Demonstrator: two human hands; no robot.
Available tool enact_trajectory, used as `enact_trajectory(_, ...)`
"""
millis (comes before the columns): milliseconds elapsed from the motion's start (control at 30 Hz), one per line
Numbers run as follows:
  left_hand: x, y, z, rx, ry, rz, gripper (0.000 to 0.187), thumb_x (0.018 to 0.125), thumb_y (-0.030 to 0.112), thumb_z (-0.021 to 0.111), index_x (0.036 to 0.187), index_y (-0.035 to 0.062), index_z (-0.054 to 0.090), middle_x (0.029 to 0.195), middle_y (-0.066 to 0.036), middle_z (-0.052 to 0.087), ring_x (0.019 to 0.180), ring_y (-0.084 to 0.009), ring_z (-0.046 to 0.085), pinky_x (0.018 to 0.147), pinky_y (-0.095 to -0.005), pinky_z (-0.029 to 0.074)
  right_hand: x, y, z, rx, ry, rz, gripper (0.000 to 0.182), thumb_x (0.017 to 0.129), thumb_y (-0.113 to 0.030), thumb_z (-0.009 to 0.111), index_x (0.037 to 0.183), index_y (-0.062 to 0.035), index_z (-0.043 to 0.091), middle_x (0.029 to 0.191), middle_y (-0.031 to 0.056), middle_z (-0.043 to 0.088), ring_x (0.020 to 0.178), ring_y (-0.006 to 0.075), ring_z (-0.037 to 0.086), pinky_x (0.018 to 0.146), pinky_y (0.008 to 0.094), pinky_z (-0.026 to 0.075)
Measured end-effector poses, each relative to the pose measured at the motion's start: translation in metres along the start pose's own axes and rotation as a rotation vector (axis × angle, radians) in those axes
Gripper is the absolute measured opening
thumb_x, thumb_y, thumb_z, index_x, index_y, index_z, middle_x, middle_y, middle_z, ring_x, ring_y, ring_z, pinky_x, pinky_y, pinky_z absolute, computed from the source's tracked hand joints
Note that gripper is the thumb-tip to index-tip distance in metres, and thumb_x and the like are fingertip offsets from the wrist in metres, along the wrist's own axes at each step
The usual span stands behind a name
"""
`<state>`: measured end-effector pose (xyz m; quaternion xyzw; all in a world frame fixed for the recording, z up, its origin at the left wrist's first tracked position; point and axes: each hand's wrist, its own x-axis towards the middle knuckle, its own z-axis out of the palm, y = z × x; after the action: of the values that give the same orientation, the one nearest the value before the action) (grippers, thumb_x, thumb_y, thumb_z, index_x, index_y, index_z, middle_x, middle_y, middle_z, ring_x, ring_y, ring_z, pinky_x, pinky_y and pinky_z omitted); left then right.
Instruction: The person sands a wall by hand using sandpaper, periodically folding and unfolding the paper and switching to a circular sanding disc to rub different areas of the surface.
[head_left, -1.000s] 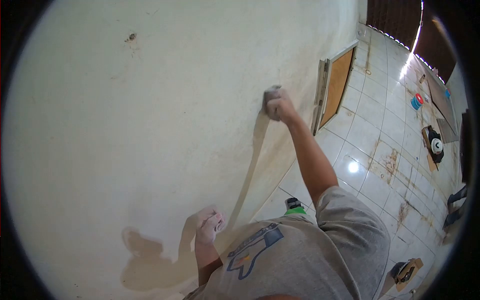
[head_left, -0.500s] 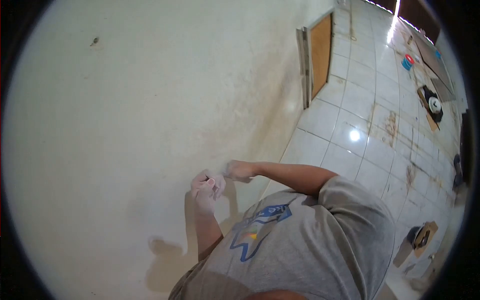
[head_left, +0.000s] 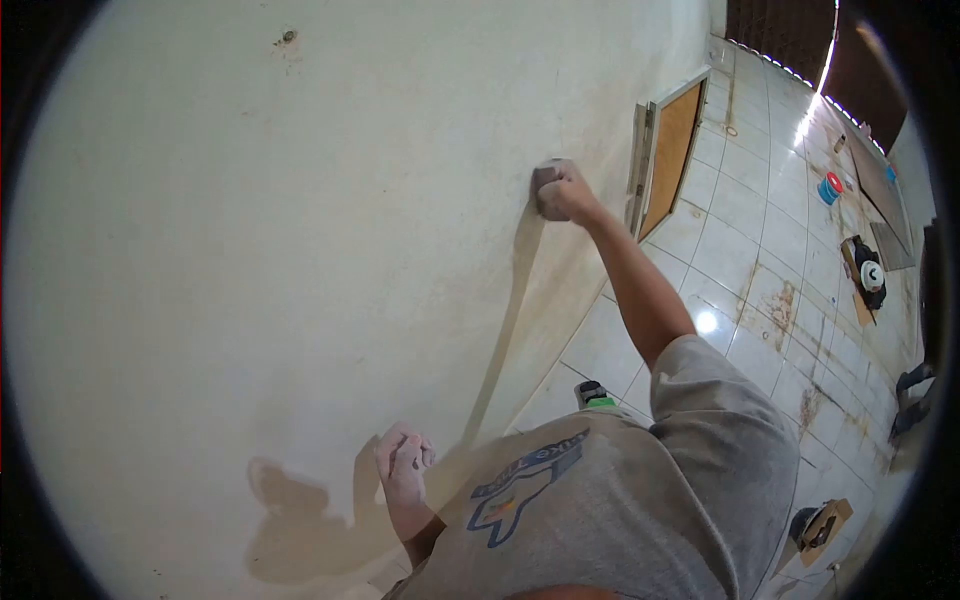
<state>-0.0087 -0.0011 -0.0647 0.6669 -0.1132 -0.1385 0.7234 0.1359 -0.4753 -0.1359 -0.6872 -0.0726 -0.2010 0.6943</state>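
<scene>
My right hand (head_left: 570,197) reaches far out along the pale wall (head_left: 330,250). Its fingers are closed on a dark, flat, rectangular piece of sandpaper (head_left: 546,190), pressed against the wall surface. Lower down, close to my body, my left hand (head_left: 405,460) is closed, with its fingers curled and thumb folded over them; whether anything is inside is hidden. White dust coats this hand. Beside it, my shadow falls on the wall.
A wooden panel in a frame (head_left: 672,160) stands at the wall's far end. White floor tiles (head_left: 735,230) run along the right, with brown stains. A red-and-blue tub (head_left: 830,188), a white-lidded pot (head_left: 872,276) and an open cardboard box (head_left: 826,530) sit there. A green-trimmed shoe (head_left: 595,394) shows below my shirt.
My right hand has swung away from beside my left hand, up and outward along the wall with the sandpaper. My left hand has lowered slightly in view and stays closed. The camera view has shifted.
</scene>
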Motion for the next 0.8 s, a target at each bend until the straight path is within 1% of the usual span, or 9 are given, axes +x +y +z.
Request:
enact_trajectory(33,-0.009,0.007,0.001,0.031,0.005,0.011,0.024,0.090,0.024,0.062,0.076,0.0044,0.057,0.064,-0.003,0.053,0.056,-0.0109,0.049,0.051,-0.0261,0.034,-0.006,0.001,0.022,-0.295,-0.025,-0.224,0.015,0.071,-0.004,0.057,0.058,-0.0081,0.052,0.055,-0.0035,0.044,0.049,0.0113,0.044,0.045,0.0302,0.037)
enact_trajectory(100,-0.015,0.019,0.007,0.080,-0.009,0.067,0.027,0.090,0.026,0.062,0.075,0.0045,0.057,0.064,-0.003,0.053,0.057,-0.0116,0.049,0.052,-0.0263,0.035,-0.023,-0.007,0.079,-0.080,-0.106,-0.205,0.023,0.068,-0.005,0.060,0.057,-0.0059,0.040,0.055,-0.0011,0.039,0.052,0.0108,0.035,0.047,0.0304,0.030)
enact_trajectory(167,-0.011,0.024,0.001,-0.032,-0.144,0.101,0.029,0.090,0.029,0.063,0.077,0.0033,0.057,0.065,-0.004,0.053,0.057,-0.0127,0.049,0.052,-0.0260,0.035,-0.038,0.004,0.120,-0.092,-0.092,-0.384,0.023,0.066,-0.003,0.059,0.059,-0.0044,0.037,0.057,0.0010,0.033,0.052,0.0113,0.033,0.047,0.0324,0.028)
enact_trajectory(367,0.018,0.041,0.021,-0.145,-0.369,0.242,0.036,0.090,0.036,0.065,0.081,0.0018,0.054,0.062,-0.008,0.052,0.051,-0.0156,0.044,0.046,-0.0277,0.033,-0.118,-0.037,0.188,0.571,-0.579,0.383,0.027,0.068,0.006,0.057,0.056,-0.0081,0.038,0.056,-0.0019,0.038,0.049,0.0071,0.039,0.042,0.0295,0.028)
enact_trajectory(467,0.025,0.048,0.034,-0.205,-0.434,0.239,0.039,0.090,0.038,0.065,0.081,0.0016,0.054,0.062,-0.009,0.052,0.051,-0.0157,0.044,0.046,-0.0276,0.033,-0.136,-0.057,0.167,0.632,-0.527,0.294,0.027,0.069,0.006,0.058,0.056,-0.0080,0.040,0.058,-0.0017,0.041,0.046,0.0076,0.037,0.040,0.0292,0.027)
enact_trajectory(600,0.027,0.032,0.038,-0.198,-0.338,0.089,0.041,0.090,0.039,0.065,0.085,-0.0010,0.057,0.068,-0.008,0.054,0.058,-0.0158,0.051,0.052,-0.0277,0.036,-0.139,-0.024,0.078,0.551,-0.270,0.518,0.018,0.064,0.005,0.053,0.060,-0.0083,0.042,0.058,-0.0029,0.037,0.045,0.0087,0.039,0.040,0.0302,0.029)
enact_trajectory(700,0.026,0.028,0.045,-0.153,-0.276,0.087,0.040,0.090,0.038,0.065,0.085,-0.0004,0.057,0.067,-0.007,0.054,0.058,-0.0155,0.050,0.053,-0.0274,0.037,-0.118,-0.003,0.000,0.360,-0.083,0.334,0.020,0.066,0.005,0.053,0.060,-0.0116,0.043,0.059,-0.0050,0.036,0.047,0.0086,0.037,0.041,0.0294,0.028)
enact_trajectory(767,0.025,0.022,0.041,-0.155,-0.275,0.076,0.039,0.091,0.037,0.065,0.085,-0.0001,0.057,0.068,-0.008,0.054,0.058,-0.0152,0.050,0.054,-0.0274,0.038,-0.091,-0.035,-0.027,0.310,0.180,0.429,0.017,0.065,0.007,0.051,0.065,-0.0098,0.050,0.062,-0.0041,0.045,0.048,0.0094,0.041,0.042,0.0296,0.028)
enact_trajectory(800,0.023,0.019,0.041,-0.156,-0.276,0.071,0.038,0.091,0.037,0.065,0.084,0.0001,0.058,0.068,-0.008,0.054,0.059,-0.0151,0.050,0.055,-0.0274,0.038,-0.071,0.009,-0.055,0.225,0.268,0.204,0.018,0.064,0.007,0.051,0.073,-0.0089,0.054,0.068,-0.0016,0.052,0.052,0.0105,0.047,0.044,0.0288,0.035)
